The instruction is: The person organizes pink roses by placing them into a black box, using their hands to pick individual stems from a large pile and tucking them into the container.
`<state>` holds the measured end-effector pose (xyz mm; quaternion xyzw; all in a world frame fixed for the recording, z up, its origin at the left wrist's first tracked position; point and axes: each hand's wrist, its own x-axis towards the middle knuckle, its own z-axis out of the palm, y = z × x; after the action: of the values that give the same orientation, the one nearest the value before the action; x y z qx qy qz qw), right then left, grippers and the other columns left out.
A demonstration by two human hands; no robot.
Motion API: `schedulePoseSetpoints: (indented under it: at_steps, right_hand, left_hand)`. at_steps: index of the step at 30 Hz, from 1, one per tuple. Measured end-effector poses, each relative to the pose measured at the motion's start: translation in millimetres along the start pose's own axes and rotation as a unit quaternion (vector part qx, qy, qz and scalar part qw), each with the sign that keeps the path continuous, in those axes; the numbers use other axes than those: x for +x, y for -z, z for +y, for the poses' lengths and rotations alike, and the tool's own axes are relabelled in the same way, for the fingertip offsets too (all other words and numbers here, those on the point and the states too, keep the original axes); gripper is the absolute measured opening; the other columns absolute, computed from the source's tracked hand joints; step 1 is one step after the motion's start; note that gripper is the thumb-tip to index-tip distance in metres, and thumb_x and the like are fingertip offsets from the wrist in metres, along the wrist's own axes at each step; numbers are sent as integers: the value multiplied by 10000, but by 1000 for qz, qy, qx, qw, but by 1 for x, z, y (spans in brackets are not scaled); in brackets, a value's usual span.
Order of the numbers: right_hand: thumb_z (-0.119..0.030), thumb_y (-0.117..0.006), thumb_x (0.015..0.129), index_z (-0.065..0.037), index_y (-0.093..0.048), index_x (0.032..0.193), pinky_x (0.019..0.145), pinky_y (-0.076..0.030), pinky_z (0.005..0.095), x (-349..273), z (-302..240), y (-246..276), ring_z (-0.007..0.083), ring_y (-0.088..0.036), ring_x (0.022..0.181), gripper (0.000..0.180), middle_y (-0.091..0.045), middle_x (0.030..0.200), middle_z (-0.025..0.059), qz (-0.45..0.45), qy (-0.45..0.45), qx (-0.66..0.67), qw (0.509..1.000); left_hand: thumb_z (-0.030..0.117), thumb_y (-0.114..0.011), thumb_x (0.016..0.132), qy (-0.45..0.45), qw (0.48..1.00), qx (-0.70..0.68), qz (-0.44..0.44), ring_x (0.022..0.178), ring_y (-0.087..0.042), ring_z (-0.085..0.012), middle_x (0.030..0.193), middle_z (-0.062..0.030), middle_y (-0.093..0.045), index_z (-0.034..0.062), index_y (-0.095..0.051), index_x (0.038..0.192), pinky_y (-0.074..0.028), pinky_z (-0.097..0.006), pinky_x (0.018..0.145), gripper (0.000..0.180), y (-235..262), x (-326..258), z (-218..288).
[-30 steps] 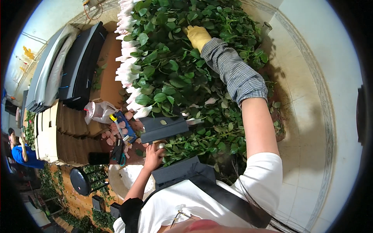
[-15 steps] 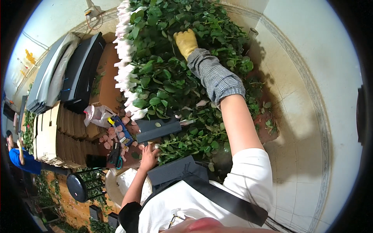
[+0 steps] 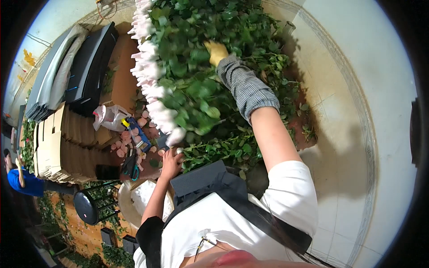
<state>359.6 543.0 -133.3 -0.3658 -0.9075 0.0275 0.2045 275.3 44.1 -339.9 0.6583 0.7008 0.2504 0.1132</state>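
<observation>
A thick heap of leafy green rose stems (image 3: 196,85) lies in front of me. Along its left side runs a row of pale pink rose heads in white net sleeves (image 3: 147,67). My right hand (image 3: 216,52), in a yellow glove with a grey checked sleeve, is closed among the leaves, its fingertips partly hidden. Near my body, my bare left hand (image 3: 171,164) is closed beside the nearest sleeved heads. A small whitish tip shows at its fingers; what it holds is unclear. More leafy stems (image 3: 223,152) lie to its right. The foliage between my hands is blurred.
Loose pink petals (image 3: 125,143), black scissors with teal handles (image 3: 130,165), a blue-and-yellow tool (image 3: 138,134) and a plastic bag (image 3: 109,117) lie left. Beyond are stacked cardboard (image 3: 67,147), dark sheets (image 3: 91,67), a stool (image 3: 86,207), a bin (image 3: 126,203) and a person in blue (image 3: 24,181).
The nearer leaves and sleeved rose heads have shifted toward me and now cover most of the dark board near my left hand. My gloved hand stays in the foliage; the left barely moves.
</observation>
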Motion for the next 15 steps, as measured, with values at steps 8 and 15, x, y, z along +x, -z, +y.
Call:
schedulePoseSetpoints:
  at_steps: [8, 15]
  right_hand:
    - [-341, -667, 973, -51, -417, 1550, 1181, -401, 396, -28, 34, 91, 342, -474, 1432, 693, -492, 1553, 183, -119, 79, 179, 973]
    - [-306, -744, 904, -160, -322, 1602, 1257, -280, 476, -254, -1, 115, 324, -375, 1499, 828, -435, 1594, 137, -24, 107, -133, 985]
  left_hand:
    - [106, -740, 716, 22, 999, 26, -22, 1239, -497, -450, 1373, -236, -501, 93, -700, 1196, -400, -553, 1069, 482, -4, -1, -3]
    - [81, -733, 713, 41, 999, -10, -6, 1219, -490, -448, 1301, -221, -515, 69, -703, 1127, -404, -550, 1044, 414, 3, 0, 7]
